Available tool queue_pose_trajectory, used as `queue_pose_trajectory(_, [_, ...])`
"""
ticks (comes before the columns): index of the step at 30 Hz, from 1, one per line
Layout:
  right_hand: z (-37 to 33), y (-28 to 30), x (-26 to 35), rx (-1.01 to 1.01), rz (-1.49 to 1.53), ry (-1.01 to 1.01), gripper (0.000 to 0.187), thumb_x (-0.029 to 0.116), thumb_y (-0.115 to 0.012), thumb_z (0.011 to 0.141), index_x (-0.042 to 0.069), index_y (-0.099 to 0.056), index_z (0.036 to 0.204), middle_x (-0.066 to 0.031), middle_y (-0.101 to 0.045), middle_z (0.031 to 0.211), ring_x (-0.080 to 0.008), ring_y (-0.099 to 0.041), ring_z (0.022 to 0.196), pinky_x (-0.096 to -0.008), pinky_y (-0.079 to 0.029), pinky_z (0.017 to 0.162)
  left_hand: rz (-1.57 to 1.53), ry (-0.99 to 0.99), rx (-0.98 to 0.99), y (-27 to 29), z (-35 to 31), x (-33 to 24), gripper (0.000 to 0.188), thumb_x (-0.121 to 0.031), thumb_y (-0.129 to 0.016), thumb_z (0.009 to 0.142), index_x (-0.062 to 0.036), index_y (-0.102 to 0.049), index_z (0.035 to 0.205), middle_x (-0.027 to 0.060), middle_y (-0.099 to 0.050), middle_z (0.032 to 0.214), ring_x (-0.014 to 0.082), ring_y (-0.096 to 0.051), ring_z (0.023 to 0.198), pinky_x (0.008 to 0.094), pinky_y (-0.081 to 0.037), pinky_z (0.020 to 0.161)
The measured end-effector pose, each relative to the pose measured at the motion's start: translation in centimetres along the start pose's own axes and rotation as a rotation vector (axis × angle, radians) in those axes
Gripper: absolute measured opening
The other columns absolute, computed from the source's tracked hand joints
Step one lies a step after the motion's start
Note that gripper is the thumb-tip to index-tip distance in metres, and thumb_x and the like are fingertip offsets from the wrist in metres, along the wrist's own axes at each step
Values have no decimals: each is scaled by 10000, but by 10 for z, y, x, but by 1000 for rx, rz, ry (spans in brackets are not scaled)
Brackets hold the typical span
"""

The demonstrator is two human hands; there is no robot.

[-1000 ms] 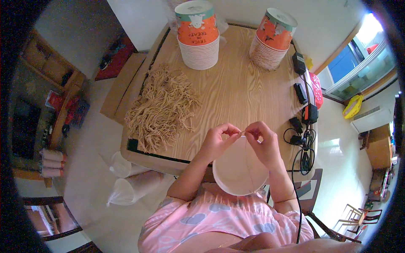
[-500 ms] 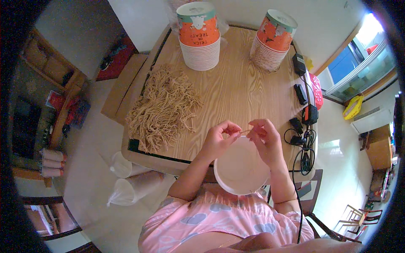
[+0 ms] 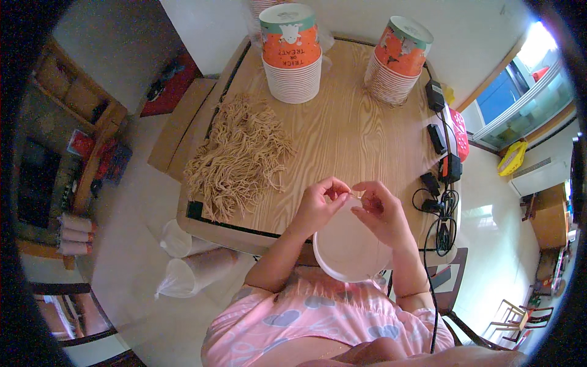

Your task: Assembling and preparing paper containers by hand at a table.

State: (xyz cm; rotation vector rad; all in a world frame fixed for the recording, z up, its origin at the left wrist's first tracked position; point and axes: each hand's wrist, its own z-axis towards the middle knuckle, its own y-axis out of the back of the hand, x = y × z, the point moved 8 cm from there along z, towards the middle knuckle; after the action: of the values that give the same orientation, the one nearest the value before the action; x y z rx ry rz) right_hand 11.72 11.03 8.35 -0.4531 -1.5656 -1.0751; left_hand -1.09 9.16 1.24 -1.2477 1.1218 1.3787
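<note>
At the table's near edge, my left hand [image 3: 324, 200] has its thumb and forefinger pinched on a short bit of tan cord [image 3: 353, 194], mostly hidden by the fingers. My right hand [image 3: 380, 213] is close beside it, forefinger bent toward the cord and thumb held apart below. Under both hands a round white paper bucket [image 3: 351, 251] rests against my lap, its pale, round face turned up. A loose heap of tan cords [image 3: 238, 159] lies on the table to the left.
Two upside-down stacks of orange and green paper buckets, a left one [image 3: 292, 58] and a right one [image 3: 400, 58], stand at the table's back. Black adapters and coiled cable [image 3: 446, 214] line the right edge. Bagged bucket stacks [image 3: 199, 269] lie on the floor at left.
My right thumb has dropped away from its forefinger and the hand has turned a little. The left hand stays at the cord. The bucket has shifted slightly to the right.
</note>
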Motion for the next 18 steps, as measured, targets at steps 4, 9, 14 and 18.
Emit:
queue_pose_trajectory(4, [-5,-7,5,155,-1,15,279,82,-626,822,103,-535,1085,4,-403,608,-87,-399,554,-251,-354,505,55,-15,-24,2,0,-7,75,-80,-647,792,-57,-595,840,-1,-598,779,88,-558,761,249,-441,711])
queue_pose_trajectory(9, [-5,-6,-5,77,37,-23,264,91,-600,844,81,-499,1088,-2,-433,593,-76,-395,538,-245,-346,492,42,-35,-33,1,1,-4,85,-89,-636,797,-58,-569,840,-4,-573,764,91,-543,734,253,-442,705])
queue_pose_trajectory(14, [-5,6,-8,-66,-212,-106,203,88,-634,814,54,-515,976,-11,-424,548,-76,-382,502,-240,-326,458,30,-49,-49,1,-1,-8,104,-103,-639,795,-62,-553,836,-10,-557,758,95,-526,715,259,-440,699])
queue_pose_trajectory(18, [-5,12,-6,-166,-314,-39,151,113,-656,801,41,-534,854,-27,-414,526,-89,-368,473,-254,-324,437,117,-47,-68,0,0,-12,113,-105,-647,784,-55,-549,811,3,-560,728,103,-523,684,261,-440,665])
